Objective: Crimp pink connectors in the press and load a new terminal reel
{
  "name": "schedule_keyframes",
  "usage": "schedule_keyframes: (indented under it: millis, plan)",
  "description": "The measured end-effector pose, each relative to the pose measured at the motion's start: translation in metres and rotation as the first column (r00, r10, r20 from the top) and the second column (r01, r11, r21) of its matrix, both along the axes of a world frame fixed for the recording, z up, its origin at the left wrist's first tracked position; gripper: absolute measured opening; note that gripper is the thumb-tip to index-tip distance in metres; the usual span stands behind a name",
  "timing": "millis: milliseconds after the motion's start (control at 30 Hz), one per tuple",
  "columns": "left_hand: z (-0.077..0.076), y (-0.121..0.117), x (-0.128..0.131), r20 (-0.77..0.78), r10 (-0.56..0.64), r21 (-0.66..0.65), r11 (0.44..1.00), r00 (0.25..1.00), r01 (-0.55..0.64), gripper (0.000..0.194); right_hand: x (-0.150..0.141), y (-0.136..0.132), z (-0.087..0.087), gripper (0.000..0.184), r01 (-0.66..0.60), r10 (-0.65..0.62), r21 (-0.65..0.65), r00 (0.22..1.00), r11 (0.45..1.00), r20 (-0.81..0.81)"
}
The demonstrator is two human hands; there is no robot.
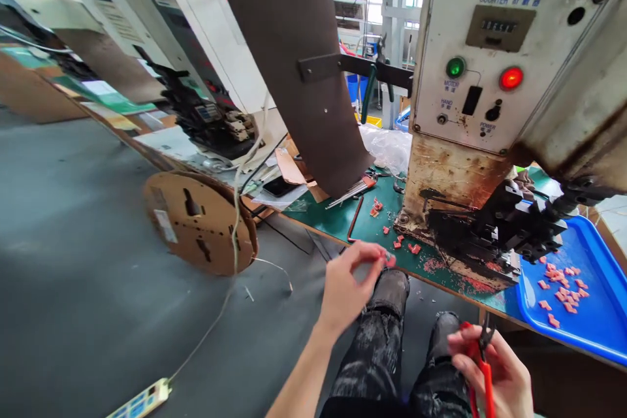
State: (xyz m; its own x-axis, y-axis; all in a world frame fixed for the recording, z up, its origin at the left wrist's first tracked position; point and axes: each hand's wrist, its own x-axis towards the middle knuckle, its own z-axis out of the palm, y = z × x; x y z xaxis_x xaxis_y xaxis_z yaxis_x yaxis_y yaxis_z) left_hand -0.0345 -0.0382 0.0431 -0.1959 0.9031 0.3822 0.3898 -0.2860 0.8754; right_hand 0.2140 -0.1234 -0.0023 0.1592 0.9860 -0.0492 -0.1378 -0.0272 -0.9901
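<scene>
Just in front of the green table edge, my left hand point(347, 284) pinches a small pink plastic piece point(390, 258) between thumb and fingertips. My right hand point(507, 372), lower and further right above my lap, is wrapped around red-handled pliers point(488, 379) with their dark jaws pointing up. Several similar pink pieces point(414, 249) lie on the green tabletop point(323, 214) beyond my left hand. More of them are scattered in the blue tray point(605, 313) at the right.
A worn press machine point(455, 163) with a counter panel stands on the table, its dark tooling point(509, 222) beside the tray. An L-shaped hex key point(356, 219) lies near the table edge. A cardboard reel point(196, 222) and a power strip point(142, 400) are at the left.
</scene>
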Motion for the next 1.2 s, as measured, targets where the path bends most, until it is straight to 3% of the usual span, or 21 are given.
schedule_keyframes:
  millis: [100,200,367,433,533,600,700,800,900,1033,1133,1200]
  plan:
    - [-0.007,-0.042,0.039,0.192,-0.093,-0.006,0.995,0.977,0.096,0.013,-0.016,0.016,0.013,0.034,-0.085,0.086,0.014,0.992,0.996,-0.091]
    - [-0.008,-0.062,0.064,0.200,-0.137,0.014,0.991,0.970,0.137,0.014,-0.021,0.025,0.021,0.029,-0.135,0.140,0.042,0.982,0.990,-0.125]
    - [-0.003,-0.065,0.079,0.213,-0.289,0.008,0.956,0.934,0.294,0.014,-0.011,0.022,0.024,0.028,-0.106,0.107,0.013,0.984,0.994,-0.143]
    - [0.000,-0.062,0.078,0.255,-0.369,-0.055,0.917,0.894,0.394,0.005,-0.004,0.018,0.025,0.029,-0.095,0.092,-0.011,0.983,0.995,-0.161]
    - [0.007,-0.058,0.075,0.281,-0.471,-0.152,0.838,0.836,0.524,0.016,0.003,0.015,0.027,0.031,-0.101,0.095,-0.034,0.982,0.994,-0.161]
    - [0.011,-0.056,0.075,0.253,-0.506,-0.196,0.808,0.825,0.556,0.012,0.007,0.013,0.029,0.031,-0.108,0.103,-0.024,0.984,0.994,-0.142]
    - [0.015,-0.055,0.079,0.220,-0.504,-0.246,0.800,0.835,0.548,0.013,0.008,0.012,0.030,0.029,-0.081,0.082,0.026,0.995,0.996,-0.061]
    - [0.015,-0.055,0.082,0.297,-0.477,-0.285,0.782,0.827,0.554,0.014,0.009,0.012,0.028,0.023,-0.040,0.036,0.120,0.999,0.992,0.030]
    - [0.012,-0.053,0.083,0.482,-0.465,-0.270,0.727,0.743,0.631,0.023,0.010,0.014,0.026,0.014,-0.030,0.008,0.284,0.997,0.958,0.078]
    - [0.008,-0.049,0.083,0.653,-0.430,-0.249,0.656,0.623,0.713,0.037,0.010,0.017,0.026,0.013,-0.030,-0.049,0.524,0.990,0.851,0.136]
    - [0.003,-0.051,0.084,0.695,-0.372,-0.268,0.660,0.615,0.702,0.037,0.008,0.017,0.025,0.015,0.010,-0.146,0.598,0.973,0.801,0.180]
    - [0.001,-0.053,0.083,0.697,-0.345,-0.264,0.691,0.628,0.673,0.034,0.007,0.017,0.023,0.014,0.038,-0.173,0.589,0.969,0.807,0.176]
